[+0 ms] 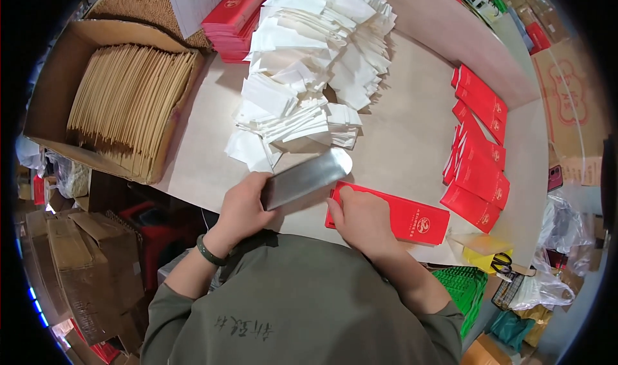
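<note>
My left hand [248,204] is closed round the near end of a shiny metal trough [308,178], which has a rounded far end and points up to the right. My right hand [364,217] lies over the left end of a stack of red paper sleeves [418,225], its fingers curled on the top sleeve and partly hidden. Beyond the trough lies a large heap of white folded paper packets [302,56]. On the right side of the table, more red sleeves [476,165] are fanned out in an overlapping row.
An open cardboard box [174,123] filled with thin wooden sticks [122,101] stands at the left. At the back is a pile of red sleeves [235,17]. A raised board [476,43] borders the table's far right. Scissors [501,262] and a yellow holder [484,254] sit at the near right corner.
</note>
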{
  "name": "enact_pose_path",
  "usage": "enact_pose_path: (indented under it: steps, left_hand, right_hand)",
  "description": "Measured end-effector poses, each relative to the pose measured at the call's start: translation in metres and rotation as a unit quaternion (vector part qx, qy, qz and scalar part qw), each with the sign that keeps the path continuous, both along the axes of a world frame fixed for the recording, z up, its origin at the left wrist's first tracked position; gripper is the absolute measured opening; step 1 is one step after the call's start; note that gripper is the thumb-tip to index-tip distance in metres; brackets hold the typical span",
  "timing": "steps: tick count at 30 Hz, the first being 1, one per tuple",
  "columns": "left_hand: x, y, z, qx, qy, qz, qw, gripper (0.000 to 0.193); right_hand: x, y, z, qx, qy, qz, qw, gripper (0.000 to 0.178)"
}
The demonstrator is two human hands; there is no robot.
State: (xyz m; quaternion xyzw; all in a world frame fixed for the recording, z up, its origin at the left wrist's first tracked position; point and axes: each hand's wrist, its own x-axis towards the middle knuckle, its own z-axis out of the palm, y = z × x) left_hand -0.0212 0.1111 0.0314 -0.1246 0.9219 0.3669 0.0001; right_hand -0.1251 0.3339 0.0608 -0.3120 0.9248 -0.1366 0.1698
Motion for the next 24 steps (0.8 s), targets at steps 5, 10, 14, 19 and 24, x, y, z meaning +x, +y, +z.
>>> enact_pose_path:
  steps: [5, 10, 14, 19, 24]
  left_hand:
    - [0.023, -0.018, 0.012, -0.037, -0.049, -0.093, 0.994, 0.061]
    - [0.011, -0.03, 0.017, -0.037, -0.003, -0.231, 0.972, 0.061]
    - [0.009, -0.058, 0.032, -0.082, 0.104, -0.168, 0.977, 0.066]
    - [0.005, -0.206, 0.049, -0.296, 0.156, 0.231, 0.914, 0.034]
    - [0.022, -0.263, 0.021, -0.18, 0.021, 0.24, 0.954, 0.018]
  right_hand:
    - [-0.007, -0.005, -0.009, -0.065, -0.065, -0.042, 0.995, 0.021]
    - [0.011, -0.029, 0.004, -0.068, -0.093, -0.011, 0.993, 0.025]
    - [0.006, -0.049, 0.006, -0.122, -0.066, 0.026, 0.99, 0.028]
    - [-0.009, -0.122, -0.013, -0.046, 0.032, 0.095, 0.994, 0.032]
    - [-0.024, -0.126, -0.049, -0.094, 0.042, 0.122, 0.987, 0.025]
